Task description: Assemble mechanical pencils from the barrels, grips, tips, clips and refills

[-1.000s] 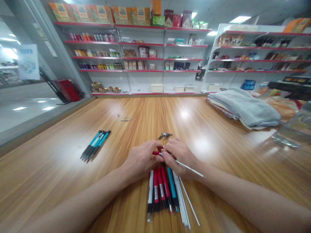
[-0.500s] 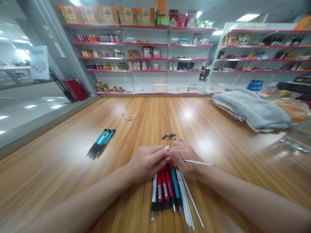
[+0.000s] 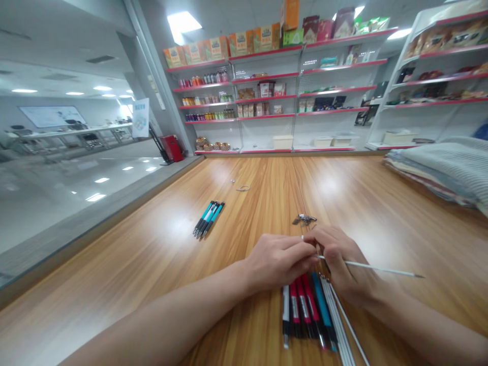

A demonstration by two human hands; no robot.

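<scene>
A thin white pen refill [image 3: 381, 269] with a dark tip runs out to the right beneath the thumb of my right hand [image 3: 345, 259]. Its other end meets the closed fingertips of my left hand [image 3: 280, 259], and the two hands nearly touch. Under them lies a row of pen barrels: a white one [image 3: 285, 307], several red ones [image 3: 303, 302] and a blue one [image 3: 322, 300], their far ends hidden by my hands. Several white refills [image 3: 341, 325] lie beside the blue barrel. Just beyond my fingers is a small pile of metal pen parts [image 3: 305, 219].
Several blue-and-black pens [image 3: 208, 219] lie together at left on the wooden table [image 3: 152, 274]. A ring-shaped piece [image 3: 243, 188] sits farther back. Folded cloths [image 3: 442, 165] are stacked at right. Stocked shelves [image 3: 267, 119] stand behind the table.
The view has swung left, so things appear farther right. The refill now shows longer beyond my right hand, and its dark tip is visible. Both hands remain together over the barrels.
</scene>
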